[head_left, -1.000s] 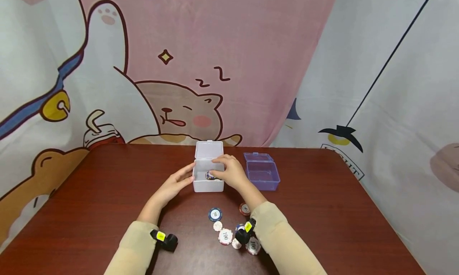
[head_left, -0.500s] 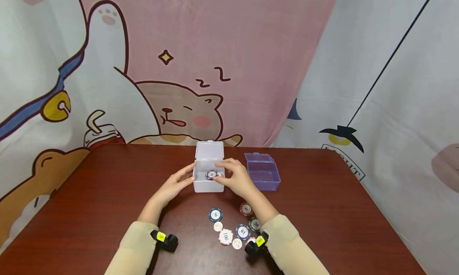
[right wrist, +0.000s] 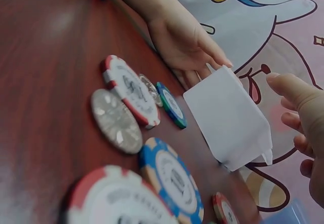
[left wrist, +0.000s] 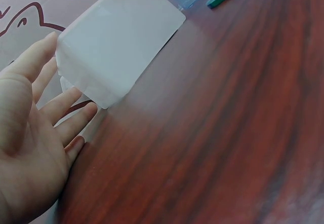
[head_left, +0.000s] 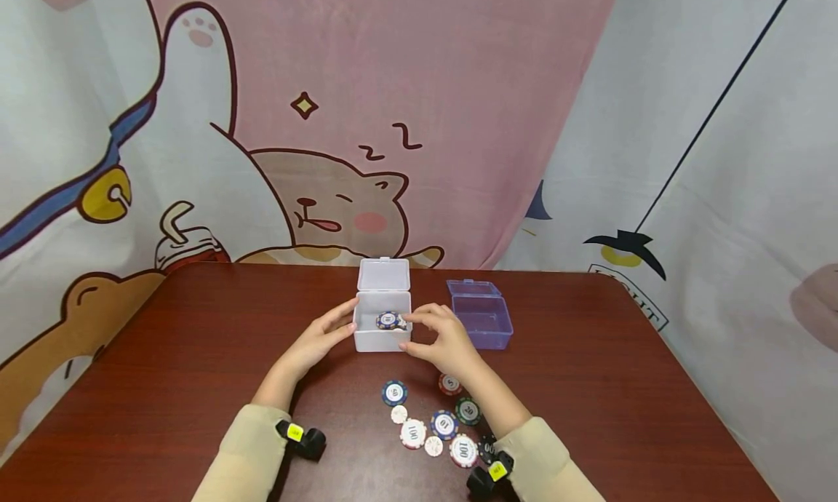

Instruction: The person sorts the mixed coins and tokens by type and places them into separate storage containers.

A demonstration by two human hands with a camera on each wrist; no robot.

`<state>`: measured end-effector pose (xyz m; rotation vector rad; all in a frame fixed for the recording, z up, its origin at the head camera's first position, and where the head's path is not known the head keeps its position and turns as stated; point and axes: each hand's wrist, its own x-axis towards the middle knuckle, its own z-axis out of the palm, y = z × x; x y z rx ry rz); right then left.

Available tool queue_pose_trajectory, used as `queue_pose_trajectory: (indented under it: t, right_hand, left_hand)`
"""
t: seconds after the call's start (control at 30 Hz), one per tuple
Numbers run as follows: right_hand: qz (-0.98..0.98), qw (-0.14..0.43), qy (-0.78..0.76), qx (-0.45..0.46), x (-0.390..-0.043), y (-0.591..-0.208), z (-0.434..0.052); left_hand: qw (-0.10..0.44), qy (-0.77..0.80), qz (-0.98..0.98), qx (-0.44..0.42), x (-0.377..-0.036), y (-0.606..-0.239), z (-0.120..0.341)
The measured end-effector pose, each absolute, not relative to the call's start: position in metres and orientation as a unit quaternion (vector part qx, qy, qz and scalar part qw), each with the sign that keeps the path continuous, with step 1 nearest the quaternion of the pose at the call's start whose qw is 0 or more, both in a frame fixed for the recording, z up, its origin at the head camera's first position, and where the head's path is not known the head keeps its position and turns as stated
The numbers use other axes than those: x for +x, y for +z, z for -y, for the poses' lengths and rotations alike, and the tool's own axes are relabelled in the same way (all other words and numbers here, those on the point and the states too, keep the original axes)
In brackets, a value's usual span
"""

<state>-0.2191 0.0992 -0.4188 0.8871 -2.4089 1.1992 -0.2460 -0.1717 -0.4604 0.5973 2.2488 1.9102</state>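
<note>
On the table stands a white plastic box [head_left: 380, 342] with its lid raised at the back. Inside it lie a blue-and-white poker chip [head_left: 388, 320] and something partly covered beside it. My left hand [head_left: 313, 348] rests its fingertips against the box's left side, the fingers fairly straight. At the right side of the box is my right hand [head_left: 447, 344], thumb and fingers spread, nothing between them. In the left wrist view the left fingers [left wrist: 63, 105] touch the corner of the box. The right wrist view shows the right hand [right wrist: 306, 120] apart from the box wall.
A purple translucent box [head_left: 486, 338], lid up, stands to the right. Nearer me lie several poker chips, among them a blue one [head_left: 394, 393], a white 100 chip [head_left: 413, 433] and a green one [head_left: 468, 411]. Two silvery coins, one small coin [head_left: 433, 446] included, lie among them.
My right hand has drawn out of the white box, back and to the right, leaving the blue-and-white chip uncovered inside. My left hand has kept its place at the box's left side.
</note>
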Motion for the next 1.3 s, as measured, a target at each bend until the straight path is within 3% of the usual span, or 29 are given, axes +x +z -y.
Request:
queue_pose_trajectory:
  t: [1.3]
  right_hand:
    - [0.895,0.108,0.31,0.302,-0.177,-0.448,-0.167]
  left_hand:
    - [0.073,0.627,-0.753,0.187,-0.246,-0.46,0.171]
